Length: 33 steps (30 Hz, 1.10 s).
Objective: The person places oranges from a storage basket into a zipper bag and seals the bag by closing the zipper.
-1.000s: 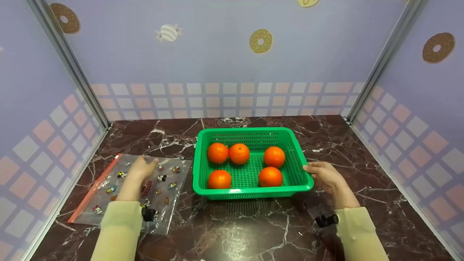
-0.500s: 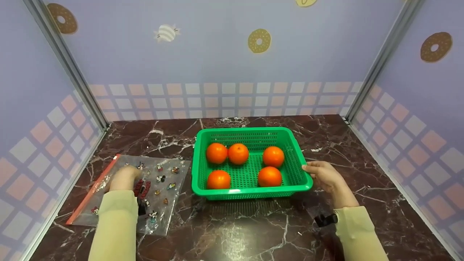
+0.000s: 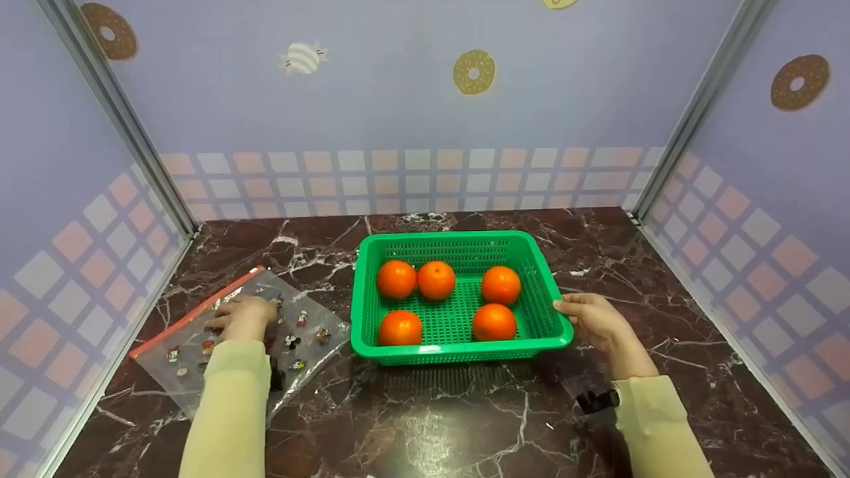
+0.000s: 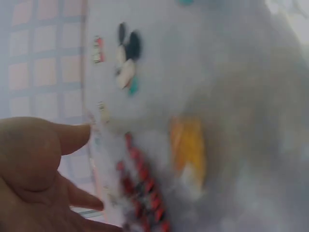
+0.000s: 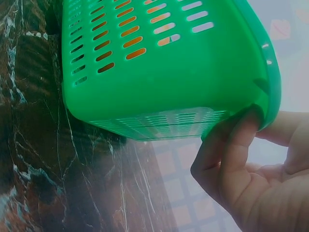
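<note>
Your left grip (image 3: 242, 317) pinched the clear zip bag (image 3: 199, 345), lifting its red-strip edge off the desk (image 3: 465, 425). Your right grip (image 3: 591, 322) clasped the green basket's (image 3: 458, 345) right rim. Five oranges (image 3: 436, 280) sat inside, just beside the bag.

No readable words, numbers or brand marks show anywhere. The bag (image 3: 252, 332) at lower left carries only small cartoon-mouse figures; the walls bear printed doughnuts (image 3: 474, 71) and a striped sweet, without lettering.
</note>
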{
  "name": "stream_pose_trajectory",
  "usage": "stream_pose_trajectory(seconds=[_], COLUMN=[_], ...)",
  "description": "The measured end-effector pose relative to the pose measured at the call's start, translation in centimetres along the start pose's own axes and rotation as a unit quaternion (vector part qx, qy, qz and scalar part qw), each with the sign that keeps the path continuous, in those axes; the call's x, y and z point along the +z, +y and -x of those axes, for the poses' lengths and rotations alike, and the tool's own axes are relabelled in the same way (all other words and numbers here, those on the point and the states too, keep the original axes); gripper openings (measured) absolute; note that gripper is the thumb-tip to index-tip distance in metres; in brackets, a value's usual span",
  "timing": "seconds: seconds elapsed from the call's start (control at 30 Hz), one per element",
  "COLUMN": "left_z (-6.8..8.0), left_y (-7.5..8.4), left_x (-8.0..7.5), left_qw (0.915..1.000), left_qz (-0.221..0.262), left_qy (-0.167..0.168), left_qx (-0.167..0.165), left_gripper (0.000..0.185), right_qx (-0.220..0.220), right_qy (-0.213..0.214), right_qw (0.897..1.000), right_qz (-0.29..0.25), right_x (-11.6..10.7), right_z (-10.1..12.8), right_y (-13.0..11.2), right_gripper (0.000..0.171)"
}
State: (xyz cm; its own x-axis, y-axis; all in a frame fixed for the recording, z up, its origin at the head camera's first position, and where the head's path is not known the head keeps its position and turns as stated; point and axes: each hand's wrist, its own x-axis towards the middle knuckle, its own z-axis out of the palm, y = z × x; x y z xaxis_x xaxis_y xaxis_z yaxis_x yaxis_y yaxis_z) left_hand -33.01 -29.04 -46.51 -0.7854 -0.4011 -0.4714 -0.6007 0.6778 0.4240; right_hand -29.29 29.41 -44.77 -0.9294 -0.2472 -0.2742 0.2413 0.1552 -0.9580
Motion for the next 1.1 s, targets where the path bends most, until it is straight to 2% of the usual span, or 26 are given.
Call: stream_pose_trajectory(seconds=[0.1, 0.17, 0.33, 0.47, 0.5, 0.57, 0.67, 0.73, 0.8, 0.87, 1.0, 1.03, 1.1], left_z=[-0.3, -0.5, -0.9, -0.8, -0.7, -0.6, -0.5, -0.5, -0.5, -0.5, -0.4, -0.4, -0.4], left_y=[0.0, 0.1, 0.6, 1.0, 1.1, 1.0, 0.6, 0.4, 0.3, 0.3, 0.7, 0.9, 1.5], left_x=[0.7, 0.8, 0.1, -0.8, -1.0, -1.0, -0.9, -0.8, -0.8, -0.8, -0.7, -0.6, -0.4], left_qw=[0.9992, 0.9996, 0.9979, 0.9837, 0.9796, 0.9690, 0.9635, 0.9568, 0.9533, 0.9526, 0.9544, 0.9565, 0.9632], left_qz=[0.032, 0.020, -0.044, -0.143, -0.160, -0.188, -0.162, -0.141, -0.121, -0.107, -0.091, -0.081, -0.063], left_qy=[0.022, 0.019, -0.046, -0.095, -0.098, -0.099, -0.101, -0.110, -0.114, -0.120, -0.103, -0.093, -0.050], left_qx=[-0.004, -0.001, 0.004, 0.054, 0.072, 0.127, 0.188, 0.230, 0.252, 0.258, 0.265, 0.264, 0.256], left_gripper=[0.098, 0.101, 0.105, 0.097, 0.094, 0.077, 0.072, 0.072, 0.088, 0.090, 0.081, 0.078, 0.070], right_qx=[0.000, 0.001, -0.001, 0.000, 0.000, 0.001, 0.002, 0.001, -0.001, -0.003, -0.007, -0.008, -0.008], right_qy=[0.000, 0.001, -0.001, 0.000, 0.002, 0.001, 0.001, 0.001, -0.001, -0.001, -0.003, -0.003, 0.000], right_qw=[1.000, 1.000, 1.000, 1.000, 1.000, 1.000, 1.000, 1.000, 1.000, 1.000, 1.000, 1.000, 1.000], right_qz=[-0.003, -0.003, -0.002, 0.000, 0.001, 0.002, 0.001, -0.003, -0.006, -0.008, -0.007, -0.007, -0.006], right_x=[0.0, 0.0, 0.0, -0.1, -0.1, 0.0, 0.0, 0.0, -0.1, -0.1, -0.2, -0.2, -0.1], right_z=[-0.1, -0.1, 0.0, -0.1, -0.1, -0.1, 0.0, 0.0, 0.0, 0.0, 0.1, 0.1, 0.1], right_y=[0.0, 0.0, 0.0, 0.0, 0.0, 0.0, 0.1, 0.1, 0.2, 0.2, 0.2, 0.2, 0.2], right_gripper=[0.062, 0.062, 0.064, 0.064, 0.063, 0.063, 0.063, 0.064, 0.064, 0.064, 0.063, 0.063, 0.063])
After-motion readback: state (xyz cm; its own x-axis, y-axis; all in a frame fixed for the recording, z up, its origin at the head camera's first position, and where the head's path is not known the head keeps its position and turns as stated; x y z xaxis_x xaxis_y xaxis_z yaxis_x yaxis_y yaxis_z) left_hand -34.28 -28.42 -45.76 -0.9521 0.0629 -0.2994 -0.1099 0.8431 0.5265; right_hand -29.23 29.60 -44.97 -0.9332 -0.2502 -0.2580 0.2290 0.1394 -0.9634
